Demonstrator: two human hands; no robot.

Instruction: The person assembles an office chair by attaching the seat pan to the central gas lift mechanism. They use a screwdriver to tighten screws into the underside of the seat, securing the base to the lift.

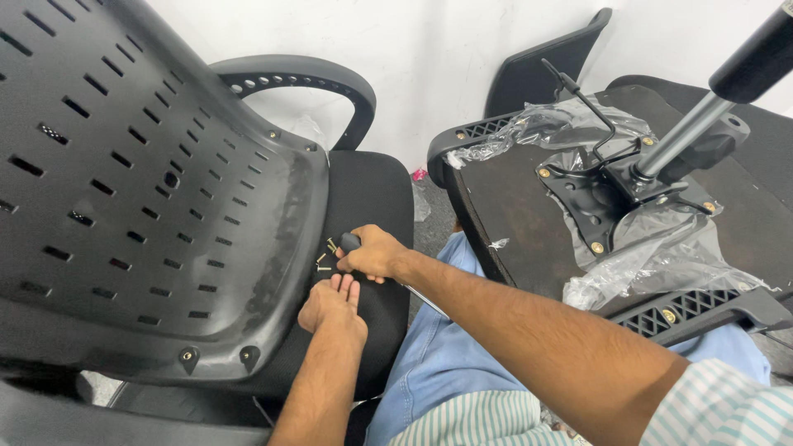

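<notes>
Crumpled clear plastic wrapping (652,264) lies at your right of frame, draped over the upturned black seat base (512,215). More of it bunches toward the upper centre, beside the metal bracket (615,186).

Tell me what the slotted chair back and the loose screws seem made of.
Slotted chair back: looks like moulded black plastic, matte with a dull sheen and scuff marks. Loose screws by the right hand: probably metal, with a brassy glint; too small to be sure.

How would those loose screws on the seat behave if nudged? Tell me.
The screws look small and round-shanked, so they would probably roll or scatter. The seat is soft fabric, which may slow them. They lie right by the right hand, so a brush could shift them.
</notes>
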